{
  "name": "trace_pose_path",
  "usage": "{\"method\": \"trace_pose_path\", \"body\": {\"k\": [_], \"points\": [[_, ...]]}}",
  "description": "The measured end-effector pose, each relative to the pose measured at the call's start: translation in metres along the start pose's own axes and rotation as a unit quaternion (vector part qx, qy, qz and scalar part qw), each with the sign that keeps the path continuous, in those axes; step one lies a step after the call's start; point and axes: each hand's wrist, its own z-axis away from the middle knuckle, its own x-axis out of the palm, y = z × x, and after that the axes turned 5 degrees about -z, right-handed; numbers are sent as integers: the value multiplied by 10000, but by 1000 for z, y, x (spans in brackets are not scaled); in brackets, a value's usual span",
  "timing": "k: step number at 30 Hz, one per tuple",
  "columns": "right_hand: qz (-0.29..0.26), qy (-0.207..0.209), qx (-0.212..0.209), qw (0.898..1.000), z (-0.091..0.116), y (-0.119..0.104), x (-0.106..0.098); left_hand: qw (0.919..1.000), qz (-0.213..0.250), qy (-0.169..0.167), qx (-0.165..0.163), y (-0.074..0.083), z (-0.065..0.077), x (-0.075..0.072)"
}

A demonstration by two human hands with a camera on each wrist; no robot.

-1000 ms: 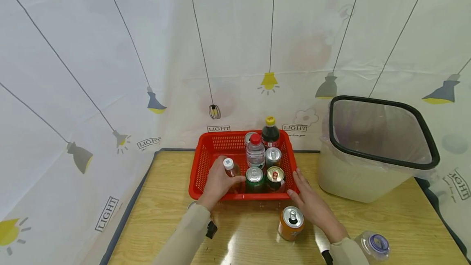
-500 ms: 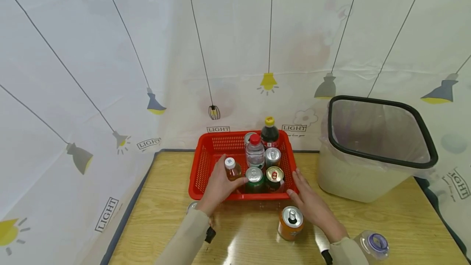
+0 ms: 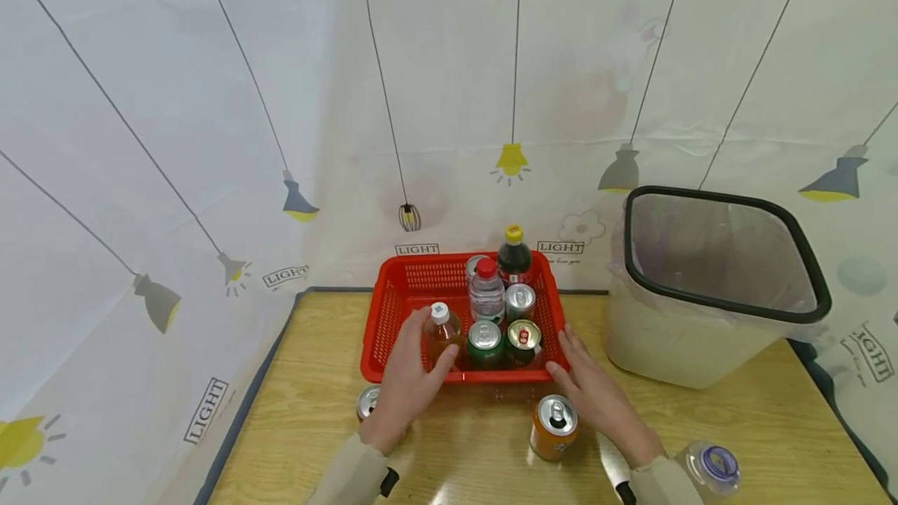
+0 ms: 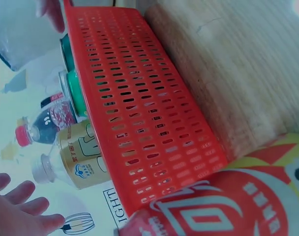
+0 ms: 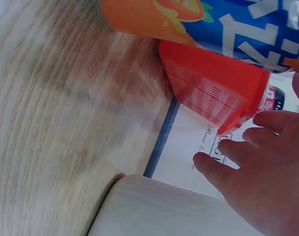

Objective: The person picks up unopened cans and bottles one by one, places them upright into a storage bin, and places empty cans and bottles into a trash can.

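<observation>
A small bottle with a white cap stands in the red basket, at the near side next to a green can. My left hand reaches over the basket's near rim, fingers and thumb spread around the bottle. In the left wrist view, that hand's fingertips are apart from the bottle and its tan label shows. My right hand lies with extended fingers along the basket's near right corner. A clear red-capped bottle, a yellow-capped cola bottle and several cans fill the basket's right half.
An orange can stands before the basket, and a red can sits beside my left forearm. A clear bottle with a purple neck is at the lower right. The lined bin stands right of the basket.
My left hand's fingers have loosened from around the white-capped bottle and the hand has drawn slightly back toward me. The bottle now stands beside the green can. My right hand stays at the basket's corner.
</observation>
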Motion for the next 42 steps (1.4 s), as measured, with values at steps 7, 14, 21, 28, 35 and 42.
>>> {"method": "trace_pose_path", "body": {"k": [7, 14, 21, 28, 35, 42], "points": [[227, 337, -218, 9989, 19, -9, -8, 9967, -331, 133, 727, 6, 16, 0], [559, 498, -238, 9969, 44, -23, -20, 9900, -690, 233, 1210, 7, 31, 6], [724, 756, -260, 9942, 72, -40, -36, 9814, -1216, 183, 1476, 6, 41, 11], [1215, 1236, -650, 9827, 101, -50, -62, 9754, -1484, 96, 1626, 3, 46, 13], [1535, 1877, -968, 9653, 120, -37, -93, 9753, -1409, 209, 1691, -1, 51, 16], [718, 1419, 320, 9868, 140, 7, -116, 9783, -1219, 253, 1653, -2, 55, 18]]}}
